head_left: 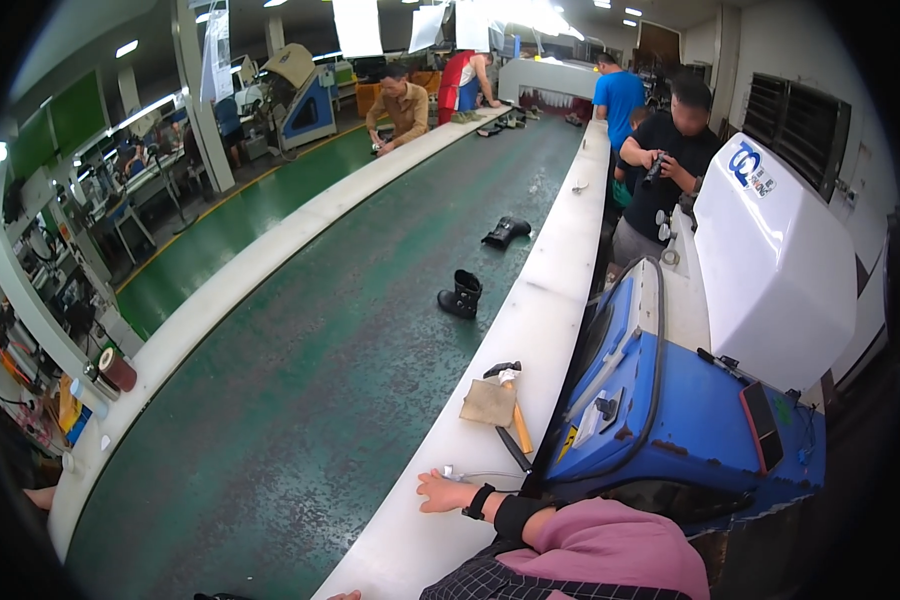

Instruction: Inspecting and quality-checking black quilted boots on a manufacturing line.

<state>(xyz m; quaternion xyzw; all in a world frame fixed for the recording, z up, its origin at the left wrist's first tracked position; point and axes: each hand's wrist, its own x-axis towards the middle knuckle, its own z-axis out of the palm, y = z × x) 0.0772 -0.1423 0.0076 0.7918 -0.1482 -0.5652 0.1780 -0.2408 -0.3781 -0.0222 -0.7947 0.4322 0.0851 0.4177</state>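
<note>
— How far does the work look?

— Idle, I'd judge. Two black boots, one (pixel 462 295) at mid-frame and one (pixel 507 232) above it, sit on the green belt (pixel 300 420), well apart from the hands. The hammer (pixel 511 392) and the tan patch (pixel 488 403) lie untouched on the white ledge (pixel 530 330), just below centre. Any handling of them looks yet to be done.

— And the fingers?

— The right hand (pixel 445 492), low in the frame and wearing a black wristband, lies flat on the ledge. Its fingers (pixel 428 482) are loosely apart and clamp nothing. A thin pale cord (pixel 480 473) runs just beside it.

— The other hand?

— Only the left hand's fingertips (pixel 345 595) show at the bottom edge. I can't tell their spread.

— What's to the right?

— A blue machine (pixel 660 420) under a white housing (pixel 770 270).
</note>
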